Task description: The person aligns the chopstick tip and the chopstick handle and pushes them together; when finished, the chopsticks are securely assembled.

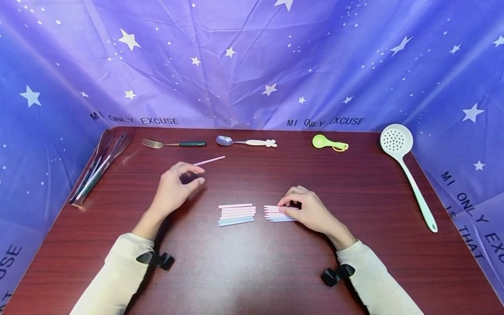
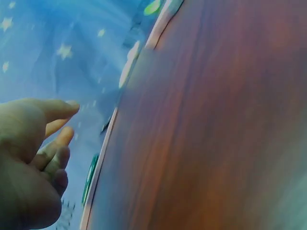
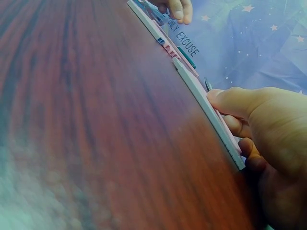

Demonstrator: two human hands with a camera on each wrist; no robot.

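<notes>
In the head view, my left hand (image 1: 174, 186) hovers at the left with thumb and fingers apart. A lone pink stick (image 1: 212, 160) lies just beyond its fingertips. The left wrist view shows nothing between the fingers of the left hand (image 2: 36, 163). My right hand (image 1: 311, 210) is over the right group of thin pink and pale-blue sticks (image 1: 271, 215), partly hiding it. Its thumb and forefinger pinch a pink stick there. In the right wrist view, the thumb touches the row beside a pale-blue stick (image 3: 206, 110). A second group of pink and blue sticks (image 1: 237, 214) lies left of it.
Along the back lie a fork (image 1: 177, 143), a spoon (image 1: 246, 142) and green measuring spoons (image 1: 330, 142). A white slotted skimmer (image 1: 407, 170) lies at the right. A clear bag of utensils (image 1: 98, 168) rests by the left edge. Starry cloth (image 1: 252, 65) surrounds the dark wooden table (image 1: 204, 271).
</notes>
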